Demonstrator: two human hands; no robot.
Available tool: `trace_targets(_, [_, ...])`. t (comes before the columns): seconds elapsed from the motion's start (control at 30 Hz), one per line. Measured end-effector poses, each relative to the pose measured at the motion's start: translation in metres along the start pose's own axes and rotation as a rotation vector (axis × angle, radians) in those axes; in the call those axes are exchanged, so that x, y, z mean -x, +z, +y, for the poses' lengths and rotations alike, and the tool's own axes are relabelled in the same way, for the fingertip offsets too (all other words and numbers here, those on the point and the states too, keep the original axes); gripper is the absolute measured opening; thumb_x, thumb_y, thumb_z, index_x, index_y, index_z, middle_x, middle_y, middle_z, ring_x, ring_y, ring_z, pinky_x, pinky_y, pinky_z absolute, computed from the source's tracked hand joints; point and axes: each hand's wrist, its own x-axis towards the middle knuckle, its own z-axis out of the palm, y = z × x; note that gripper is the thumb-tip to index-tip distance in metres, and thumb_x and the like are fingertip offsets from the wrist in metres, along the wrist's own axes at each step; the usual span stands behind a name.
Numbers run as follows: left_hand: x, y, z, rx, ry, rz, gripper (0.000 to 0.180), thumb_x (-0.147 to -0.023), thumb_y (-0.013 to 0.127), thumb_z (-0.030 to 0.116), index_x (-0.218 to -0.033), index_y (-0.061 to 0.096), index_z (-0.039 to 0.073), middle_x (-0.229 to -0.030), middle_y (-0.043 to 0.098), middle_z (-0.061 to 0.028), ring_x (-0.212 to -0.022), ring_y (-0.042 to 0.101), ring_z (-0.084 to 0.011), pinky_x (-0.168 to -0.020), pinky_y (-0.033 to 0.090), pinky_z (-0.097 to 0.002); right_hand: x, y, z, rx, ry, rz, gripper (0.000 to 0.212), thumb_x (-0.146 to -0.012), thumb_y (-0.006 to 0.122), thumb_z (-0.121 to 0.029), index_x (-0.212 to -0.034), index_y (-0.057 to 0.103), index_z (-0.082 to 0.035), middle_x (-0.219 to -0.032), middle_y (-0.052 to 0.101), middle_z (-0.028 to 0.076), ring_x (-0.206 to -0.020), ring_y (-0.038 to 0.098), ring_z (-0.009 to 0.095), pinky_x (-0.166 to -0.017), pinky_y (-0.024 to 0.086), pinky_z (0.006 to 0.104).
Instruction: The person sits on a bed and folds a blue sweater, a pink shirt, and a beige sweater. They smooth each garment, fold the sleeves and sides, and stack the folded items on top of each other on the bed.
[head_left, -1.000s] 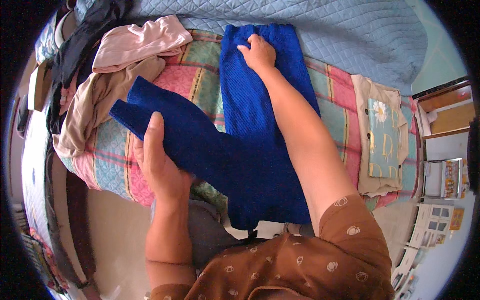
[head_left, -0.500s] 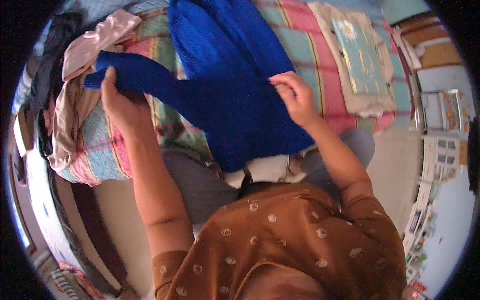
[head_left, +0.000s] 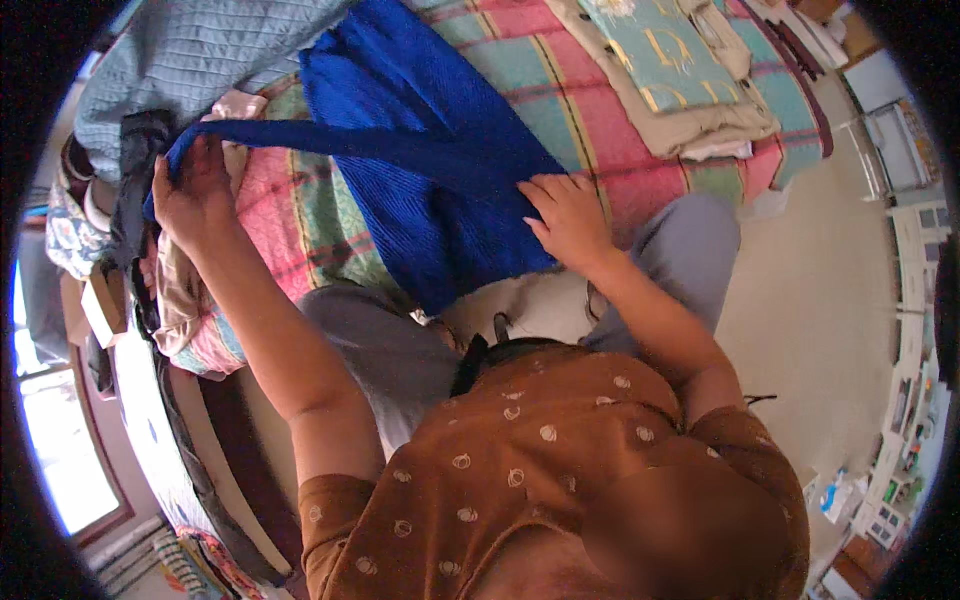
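A plaid cover [head_left: 575, 100] in pink, green and yellow is spread over a bed in a bright room, seen from above. On it lies a ribbed blue garment [head_left: 430, 180], stretching from the far side of the cover to its near edge and slanting slightly.

A narrow part of the blue garment reaches out leftward as a long strip. The person's left hand [head_left: 200, 190] is at the tip of that strip, the cloth caught between thumb and fingers; folds hide some fingertips. The right hand [head_left: 570, 222] is at the garment's right edge, back upward, fingers lightly bent and close together, thumb apart, fingertips on the cloth. Whether it pinches the fabric cannot be told.

The near end of the blue garment comes past the bed's edge, between the knees in grey trousers [head_left: 690, 250]. To its right is a bare band of plaid cover, then a folded beige garment [head_left: 640, 125] with a green printed piece [head_left: 665, 60] on top. A grey-blue quilt [head_left: 200, 70] lies to its far left; dark cloth [head_left: 135, 200] is well left, beside the left hand.
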Motion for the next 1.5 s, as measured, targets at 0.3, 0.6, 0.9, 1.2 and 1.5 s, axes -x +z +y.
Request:
trace_targets(0.3, [-0.077, 0.098, -0.123, -0.597, 0.023, -0.058, 0.033, -0.092, 0.056, 0.015, -0.106, 0.055, -0.014, -0.094, 0.068, -0.0279, -0.085, 0.07, -0.0373, -0.077, 0.057, -0.0423, -0.006, -0.001, 0.021, -0.271, 0.184, -0.02, 0.022, -0.081, 0.067, -0.024, -0.099, 0.068, -0.012, -0.089, 0.066, 0.009, -0.09, 0.059, 0.03, -0.083, 0.041, 0.0467])
trace_targets(0.6, [-0.157, 0.004, -0.334, -1.136, -0.223, 0.303, 0.026, -0.08, 0.07, 0.021, -0.086, 0.065, -0.004, -0.074, 0.068, -0.0146, -0.065, 0.069, -0.0246, -0.052, 0.053, -0.0338, -0.02, -0.007, 0.027, -0.136, 0.058, -0.332, 0.022, -0.081, 0.068, -0.024, -0.094, 0.061, -0.008, -0.085, 0.065, 0.011, -0.083, 0.06, 0.031, -0.074, 0.042, 0.0467])
trace_targets(0.9, [-0.183, -0.038, -0.365, -2.091, 0.487, 0.217, 0.042, -0.077, 0.066, 0.02, -0.115, 0.06, 0.003, -0.119, 0.061, -0.0159, -0.117, 0.052, -0.0352, -0.098, 0.042, -0.0437, -0.031, -0.006, 0.034, -0.262, 0.098, -0.38, 0.032, -0.081, 0.07, -0.036, -0.087, 0.058, -0.007, -0.081, 0.063, 0.012, -0.079, 0.06, 0.033, -0.073, 0.041, 0.0466])
trace_targets(1.2, [-0.248, -0.102, -0.345, -2.297, 0.138, 0.133, 0.056, -0.075, 0.073, 0.036, -0.118, 0.059, 0.003, -0.124, 0.062, -0.0136, -0.12, 0.053, -0.0344, -0.102, 0.041, -0.0416, -0.034, -0.008, 0.032, -0.242, 0.119, -0.388, 0.032, -0.081, 0.069, -0.037, -0.087, 0.056, -0.008, -0.081, 0.062, 0.011, -0.081, 0.059, 0.031, -0.074, 0.041, 0.0458])
trace_targets(1.5, [-0.203, 0.021, -0.313, -1.075, 0.266, 0.107, 0.042, -0.074, 0.079, 0.007, -0.111, 0.062, -0.002, -0.098, 0.066, -0.01, -0.089, 0.06, -0.0181, -0.079, 0.049, -0.0303, -0.031, -0.008, 0.032, -0.218, 0.148, -0.375, 0.029, -0.081, 0.069, -0.032, -0.09, 0.056, -0.008, -0.083, 0.064, 0.011, -0.082, 0.06, 0.03, -0.074, 0.041, 0.0456])
